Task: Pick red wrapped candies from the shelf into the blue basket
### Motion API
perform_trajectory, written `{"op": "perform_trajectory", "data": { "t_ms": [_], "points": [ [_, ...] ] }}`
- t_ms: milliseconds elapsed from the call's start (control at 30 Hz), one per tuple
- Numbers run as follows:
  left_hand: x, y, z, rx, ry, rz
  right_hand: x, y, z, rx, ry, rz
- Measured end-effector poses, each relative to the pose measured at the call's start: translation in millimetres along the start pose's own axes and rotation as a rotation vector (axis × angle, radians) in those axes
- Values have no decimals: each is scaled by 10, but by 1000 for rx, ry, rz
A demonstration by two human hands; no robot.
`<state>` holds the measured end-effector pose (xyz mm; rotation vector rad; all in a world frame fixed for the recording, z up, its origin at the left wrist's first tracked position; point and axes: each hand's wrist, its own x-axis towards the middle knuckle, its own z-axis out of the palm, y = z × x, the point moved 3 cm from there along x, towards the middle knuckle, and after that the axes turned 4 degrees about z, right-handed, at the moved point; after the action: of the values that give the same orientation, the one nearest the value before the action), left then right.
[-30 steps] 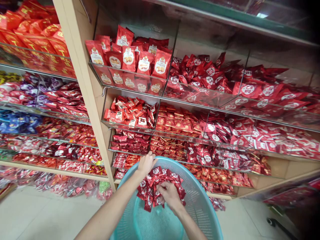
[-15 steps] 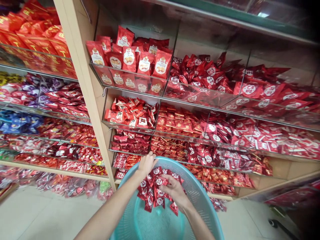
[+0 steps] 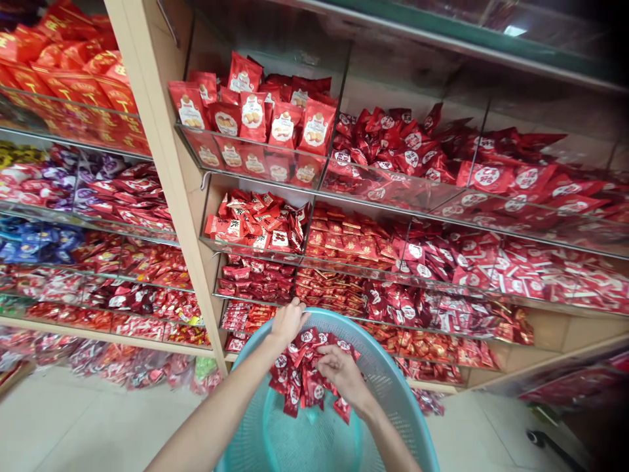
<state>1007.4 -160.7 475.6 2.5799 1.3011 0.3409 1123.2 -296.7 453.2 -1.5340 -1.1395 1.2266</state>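
A large teal plastic basket (image 3: 393, 387) stands below the shelves, and several small red packets (image 3: 295, 377) with round white labels lie in its far part. My left hand (image 3: 289, 321) is closed on the basket's far rim. Over the packets, toward their right side, is my right hand (image 3: 341, 370), palm down with its fingers apart and slightly curled; no packet shows in its grip, though its fingertips are close to the heap.
Shelves with clear fronts (image 3: 260, 157) hold many red packets. A wooden upright (image 3: 162, 170) divides them from the left shelves, which hold blue, purple and orange packets (image 3: 73, 72). Bagged goods (image 3: 132, 360) lie on the pale floor (image 3: 73, 419).
My right hand has lifted slightly from the packets, and its fingers have spread. A packet under it has shifted down. My left hand stays on the rim.
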Motion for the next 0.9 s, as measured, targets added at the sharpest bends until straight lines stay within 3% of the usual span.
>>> {"op": "perform_trajectory", "data": {
  "t_ms": [167,233,367,467,567,900],
  "points": [
    [-5,8,-15,1,-7,-12,14,26,11,-198,29,-55],
    [-13,17,-30,-1,-16,-14,-61,-17,46,-459,10,-23],
    [-26,34,-61,-1,-20,-25,-301,-16,271,-1090,-59,185],
    [-25,39,-70,8,-17,-27,-436,80,500,-1343,-61,269],
    [-22,40,-71,12,-24,-26,-471,177,626,-1430,-38,233],
    [-26,41,-62,-3,2,-15,-477,416,706,-1537,-29,78]
  ]
}}
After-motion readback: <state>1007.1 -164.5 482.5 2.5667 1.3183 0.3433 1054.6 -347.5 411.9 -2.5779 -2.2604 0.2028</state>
